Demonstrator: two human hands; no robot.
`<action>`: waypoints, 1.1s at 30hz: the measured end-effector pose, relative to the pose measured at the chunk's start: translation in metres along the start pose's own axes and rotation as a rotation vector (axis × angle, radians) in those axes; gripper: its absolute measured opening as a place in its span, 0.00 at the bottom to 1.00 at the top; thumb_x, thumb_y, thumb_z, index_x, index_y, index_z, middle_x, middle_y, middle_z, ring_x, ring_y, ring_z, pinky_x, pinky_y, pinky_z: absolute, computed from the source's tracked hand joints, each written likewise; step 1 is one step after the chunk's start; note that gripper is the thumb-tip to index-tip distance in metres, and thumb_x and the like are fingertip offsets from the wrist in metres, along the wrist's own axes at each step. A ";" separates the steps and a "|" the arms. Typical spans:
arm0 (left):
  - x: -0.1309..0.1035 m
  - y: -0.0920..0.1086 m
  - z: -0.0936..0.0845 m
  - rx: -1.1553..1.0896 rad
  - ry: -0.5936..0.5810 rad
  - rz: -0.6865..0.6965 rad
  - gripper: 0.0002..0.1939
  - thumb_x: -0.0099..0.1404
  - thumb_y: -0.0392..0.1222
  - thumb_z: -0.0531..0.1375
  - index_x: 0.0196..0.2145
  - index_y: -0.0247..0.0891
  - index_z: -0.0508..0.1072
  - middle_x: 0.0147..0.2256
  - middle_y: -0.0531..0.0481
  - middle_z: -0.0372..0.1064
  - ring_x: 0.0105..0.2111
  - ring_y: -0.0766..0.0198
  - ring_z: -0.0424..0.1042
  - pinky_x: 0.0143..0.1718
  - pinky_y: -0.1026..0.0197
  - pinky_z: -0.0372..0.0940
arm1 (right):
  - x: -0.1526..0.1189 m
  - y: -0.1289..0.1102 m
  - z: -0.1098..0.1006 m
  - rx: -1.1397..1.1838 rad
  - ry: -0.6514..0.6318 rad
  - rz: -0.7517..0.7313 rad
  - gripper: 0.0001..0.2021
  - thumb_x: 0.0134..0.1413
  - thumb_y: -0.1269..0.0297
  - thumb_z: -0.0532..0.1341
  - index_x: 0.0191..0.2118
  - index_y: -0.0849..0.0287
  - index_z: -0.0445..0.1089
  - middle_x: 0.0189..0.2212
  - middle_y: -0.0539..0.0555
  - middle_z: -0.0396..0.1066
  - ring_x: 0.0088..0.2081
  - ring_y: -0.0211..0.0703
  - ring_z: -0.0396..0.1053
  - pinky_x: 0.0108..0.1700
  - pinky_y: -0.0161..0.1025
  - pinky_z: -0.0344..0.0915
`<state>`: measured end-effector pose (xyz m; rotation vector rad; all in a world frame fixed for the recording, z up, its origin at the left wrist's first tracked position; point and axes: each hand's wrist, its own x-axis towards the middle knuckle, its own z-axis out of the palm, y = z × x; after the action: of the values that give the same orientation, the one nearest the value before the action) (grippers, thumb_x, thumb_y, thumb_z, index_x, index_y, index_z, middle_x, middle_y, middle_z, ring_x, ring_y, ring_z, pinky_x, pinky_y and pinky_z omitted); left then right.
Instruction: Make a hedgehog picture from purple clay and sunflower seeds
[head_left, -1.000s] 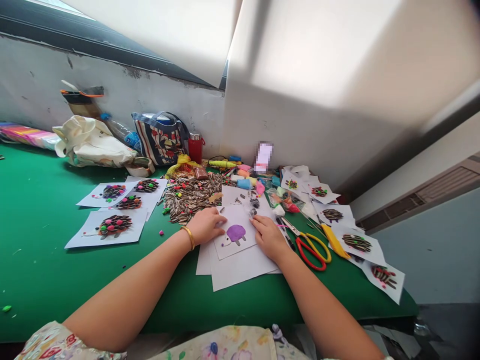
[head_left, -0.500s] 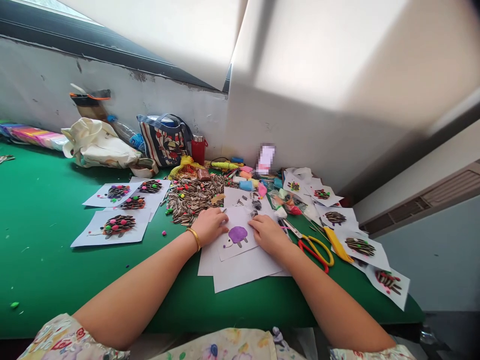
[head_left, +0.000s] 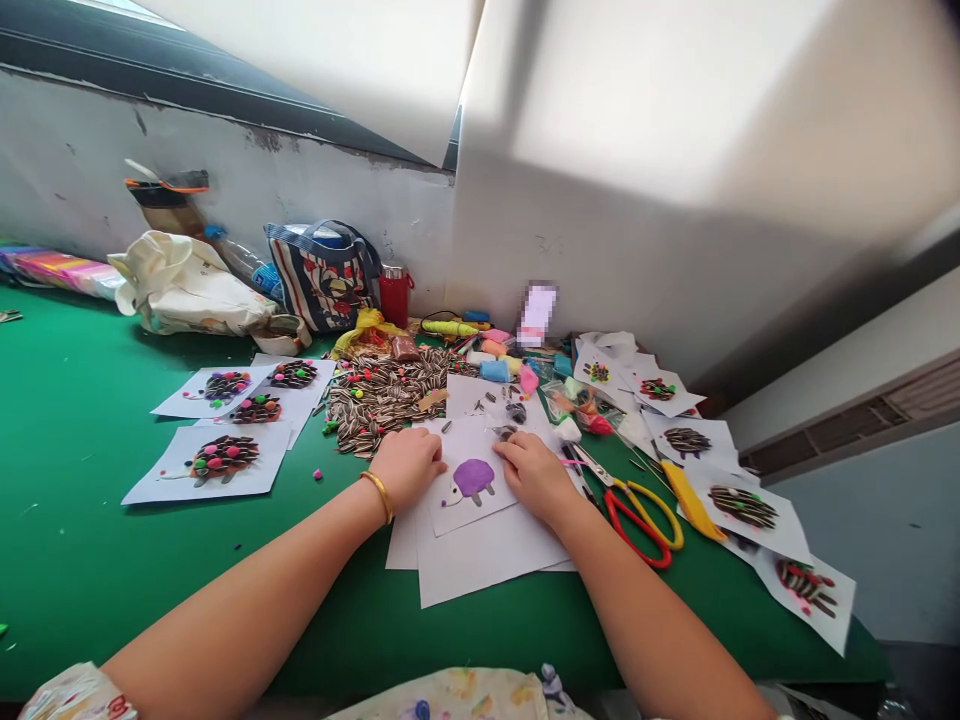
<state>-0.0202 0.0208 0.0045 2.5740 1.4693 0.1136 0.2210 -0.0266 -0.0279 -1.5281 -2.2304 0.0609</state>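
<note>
A white paper card (head_left: pixel 459 518) bearing a purple clay hedgehog (head_left: pixel 473 478) with a pale face and dark feet lies on a stack of white sheets (head_left: pixel 487 570). My left hand (head_left: pixel 409 466), with a gold bangle on the wrist, is closed at the card's left edge, its fingers curled. Across from it, my right hand (head_left: pixel 535 470) is closed at the card's right edge; its fingertips partly hide the paper. A loose sunflower seed (head_left: pixel 448 426) rests near the card's top. Just beyond my right fingers is a dark clay lump (head_left: pixel 516 411).
A pile of striped sunflower seeds (head_left: pixel 382 400) is beyond my left hand. Red-and-yellow scissors (head_left: pixel 637 515) lie right of my right hand. Seed-covered hedgehog cards stand left (head_left: pixel 210 465) and right (head_left: pixel 757 510). Bags (head_left: pixel 322 275) and a red bottle (head_left: pixel 394 296) line the wall.
The view has shifted slightly. The card sits a little lower in view, and the fingers of my left hand are more curled. Both hands remain at its sides.
</note>
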 end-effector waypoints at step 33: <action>0.005 -0.003 0.004 -0.073 0.016 -0.043 0.07 0.63 0.45 0.60 0.30 0.40 0.73 0.34 0.47 0.73 0.36 0.56 0.72 0.37 0.58 0.61 | -0.007 0.003 -0.009 0.097 -0.109 -0.120 0.20 0.57 0.76 0.56 0.52 0.54 0.73 0.37 0.56 0.70 0.42 0.46 0.66 0.46 0.42 0.65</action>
<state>-0.0200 0.0263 0.0001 2.4883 1.4956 0.1795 0.2290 -0.0334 -0.0224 -1.3676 -2.3631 0.2179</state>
